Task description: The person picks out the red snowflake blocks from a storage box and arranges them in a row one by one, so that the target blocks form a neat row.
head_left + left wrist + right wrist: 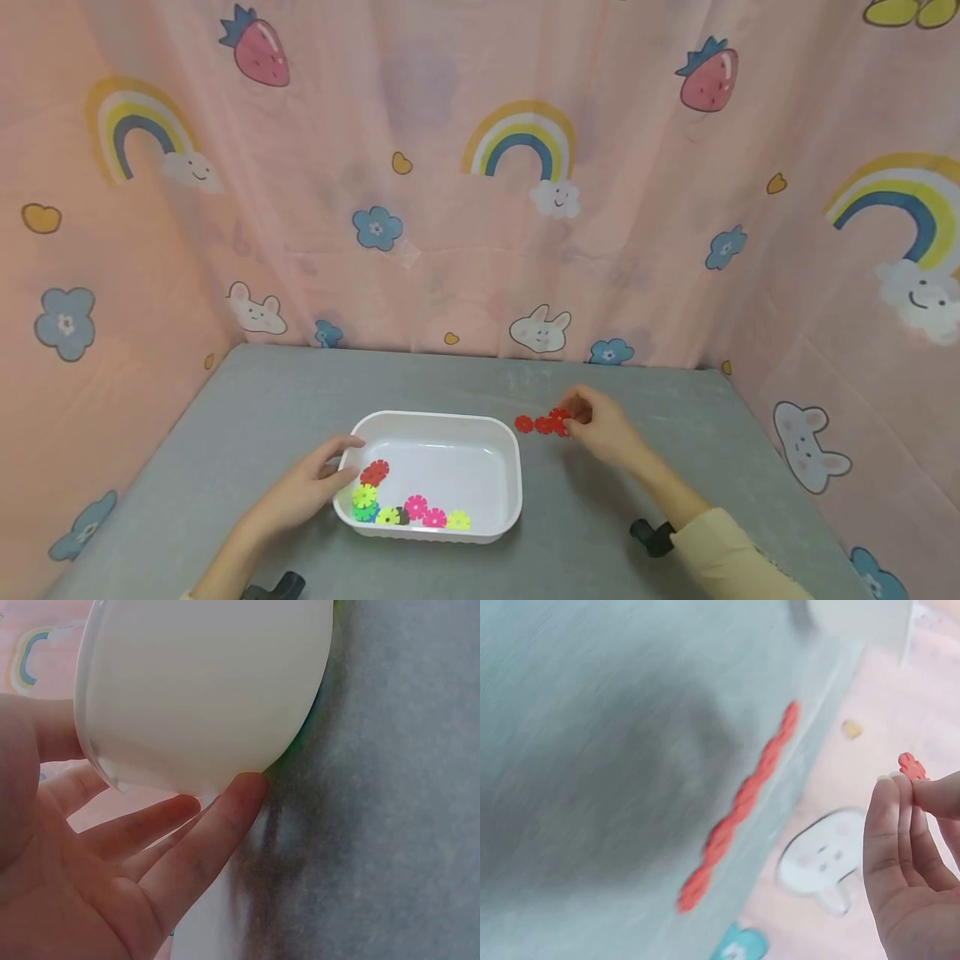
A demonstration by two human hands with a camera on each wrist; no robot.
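A white tray [498, 429] holds several flower-shaped discs in red, yellow, green and pink, gathered along its left and near sides. My left hand [303, 492] grips the tray's left end, thumb and fingers on its rim and wall; in the left wrist view the hand [142, 855] touches the tray's outer wall [202, 690]. Right of the tray, several red discs [524, 424] form an overlapping row, seen as a red strip [739, 806] in the right wrist view. Just above the row's right end my right hand [603, 425] pinches a red disc [911, 766] between thumb and fingertips.
The grey table [285, 392] is enclosed at the back and sides by a pink patterned curtain [450, 283]. Black objects lie near each forearm, one at the lower left [277, 587] and another beside the right sleeve [652, 537].
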